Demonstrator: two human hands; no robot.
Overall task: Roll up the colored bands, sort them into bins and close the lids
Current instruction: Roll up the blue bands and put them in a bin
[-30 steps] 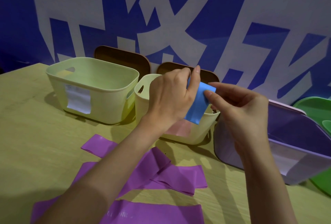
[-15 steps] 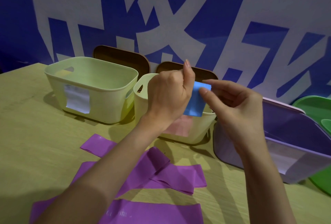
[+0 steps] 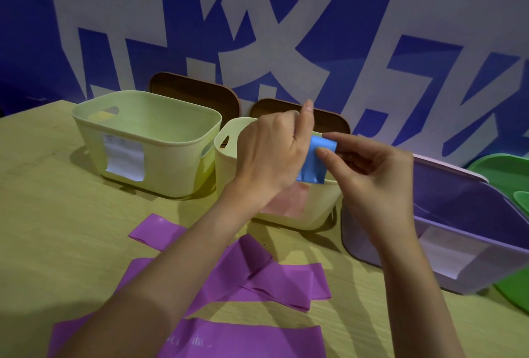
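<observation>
A small blue band (image 3: 316,161), mostly rolled, is held in the air above the smaller cream bin (image 3: 226,157). My left hand (image 3: 272,151) grips it from the left with the forefinger raised. My right hand (image 3: 366,168) pinches its upper right edge between thumb and forefinger. Several purple bands (image 3: 274,274) lie flat and overlapping on the wooden table in front of the bins. A larger pale green bin (image 3: 148,140) stands open at the left, and a purple bin (image 3: 463,231) stands open at the right.
Two brown lids (image 3: 197,91) lean against the blue and white wall behind the cream bins. A green bin or lid (image 3: 503,168) sits at the far right edge. The table (image 3: 51,228) runs out to the left.
Both hands have kept working the blue band, and less of it hangs loose below my fingers. The hands shifted slightly left and down over the cream bin.
</observation>
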